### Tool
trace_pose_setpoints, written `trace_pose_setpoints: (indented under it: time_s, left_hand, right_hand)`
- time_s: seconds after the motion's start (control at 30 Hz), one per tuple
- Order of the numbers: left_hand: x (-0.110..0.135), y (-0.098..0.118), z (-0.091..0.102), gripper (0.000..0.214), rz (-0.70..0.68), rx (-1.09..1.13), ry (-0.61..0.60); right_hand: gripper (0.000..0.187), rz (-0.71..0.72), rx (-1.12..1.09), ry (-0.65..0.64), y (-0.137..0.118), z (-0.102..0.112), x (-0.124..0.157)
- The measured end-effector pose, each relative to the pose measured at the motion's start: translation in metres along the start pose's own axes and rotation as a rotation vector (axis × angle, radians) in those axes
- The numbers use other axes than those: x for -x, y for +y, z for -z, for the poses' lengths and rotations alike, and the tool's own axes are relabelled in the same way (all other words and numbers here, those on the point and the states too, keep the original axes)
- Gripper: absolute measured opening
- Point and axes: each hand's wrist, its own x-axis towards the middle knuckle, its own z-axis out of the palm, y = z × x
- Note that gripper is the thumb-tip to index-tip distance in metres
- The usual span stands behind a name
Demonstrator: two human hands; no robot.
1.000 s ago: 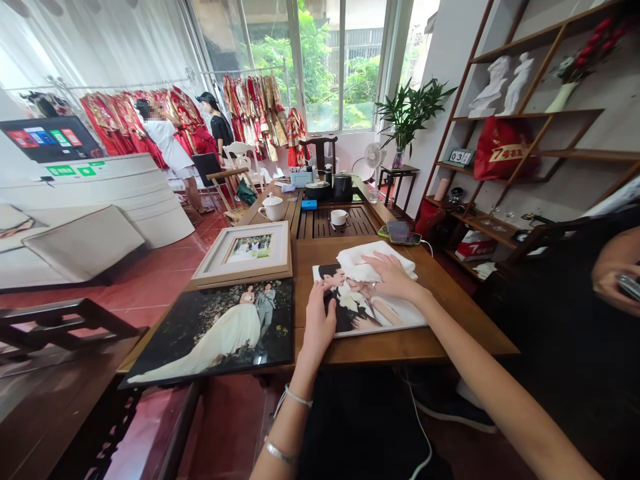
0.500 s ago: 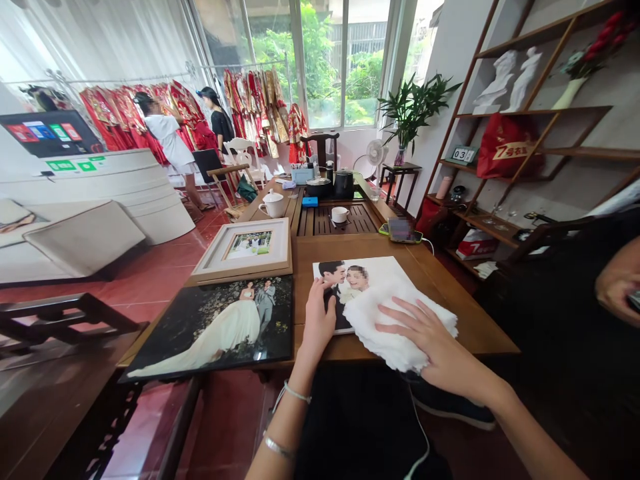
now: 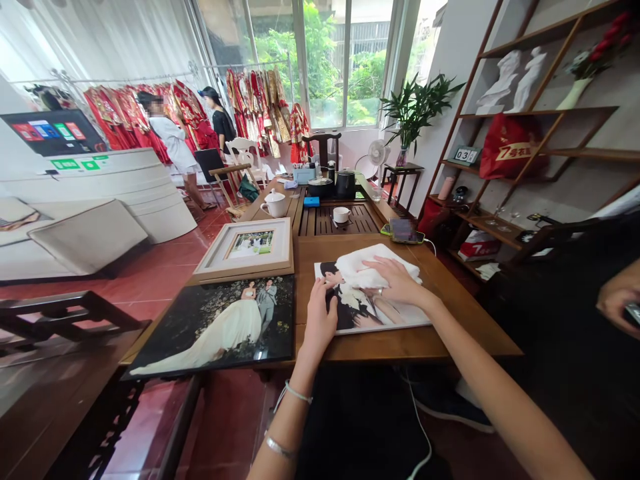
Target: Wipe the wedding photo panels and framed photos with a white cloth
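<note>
A wedding photo panel [image 3: 345, 310] lies flat on the wooden table in front of me. My left hand [image 3: 321, 310] rests along its left edge, fingers stretched out and thumb apart, touching the panel. Over the panel's upper part, my right hand [image 3: 393, 277] holds a bunched white towel [image 3: 357, 267] against the surface. The towel hides part of the pictured couple; white flowers and a dark suit show below it. To the left lies a larger dark wedding photo panel [image 3: 215, 327], and behind that a pale framed photo [image 3: 245, 247].
A slatted tea tray [image 3: 320, 220] with a white cup [image 3: 341, 215] sits beyond the panel. A phone [image 3: 403, 231] on a cable lies at the right edge. A lidded white cup [image 3: 274, 203] stands at left. Another person's hand [image 3: 620, 297] shows at far right.
My right hand has moved the towel up and left, from the panel's lower right to its upper part. The panel's lower right is now uncovered. My left hand stays at the left edge.
</note>
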Motion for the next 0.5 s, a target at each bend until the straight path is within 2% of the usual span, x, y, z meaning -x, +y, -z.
trace_pose_setpoints:
  time_s: [0.13,0.23,0.33,0.5]
  left_hand:
    - [0.000,-0.002,-0.001,0.027,0.004,0.016,0.012]
    - [0.000,-0.002,-0.001,0.028,0.010,0.010,0.015]
    - [0.000,-0.001,0.000,0.031,-0.010,0.013,0.004]
    - [0.000,0.000,0.001,0.034,-0.022,0.023,0.016]
  right_hand:
    - [0.063,-0.034,0.039,-0.006,-0.001,-0.004,-0.022]
    - [0.058,-0.003,0.046,-0.025,-0.007,-0.004,-0.015]
    - [0.063,0.070,0.046,-0.031,-0.016,-0.003,0.010]
    - [0.082,0.163,0.016,-0.026,-0.035,0.004,0.074]
